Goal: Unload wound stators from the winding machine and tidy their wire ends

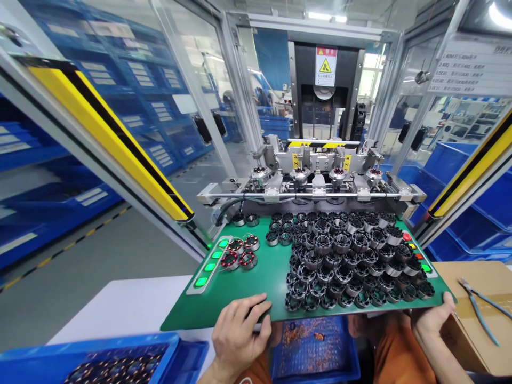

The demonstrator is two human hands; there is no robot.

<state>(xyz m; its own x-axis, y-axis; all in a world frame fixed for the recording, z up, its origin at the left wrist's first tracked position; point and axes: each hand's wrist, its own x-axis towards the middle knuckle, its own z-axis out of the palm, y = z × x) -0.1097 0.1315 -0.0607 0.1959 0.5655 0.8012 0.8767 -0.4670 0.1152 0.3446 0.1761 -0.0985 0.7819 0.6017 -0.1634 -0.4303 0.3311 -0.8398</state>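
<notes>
My left hand (pixel 242 333) is at the front edge of the green work surface (pixel 184 312), its fingers curled round a small dark object that I cannot make out. At the surface's right front corner, my right hand (pixel 434 317) rests against the edge, thumb up and the other fingers hidden below it. Between and beyond the hands, many black and silver stator rings (pixel 342 272) stand in stacked rows. Several rings wound with copper wire (pixel 248 260) lie at the left, beside a strip of green lit buttons (pixel 202 281).
Behind the surface is a winding machine (pixel 318 184) with several spindles. Below the front edge sits a blue tray (pixel 316 354) with copper scraps. Pliers (pixel 478 309) lie on a cardboard box (pixel 496 272) at the right. A blue bin (pixel 174 346) of wound parts stands at the lower left.
</notes>
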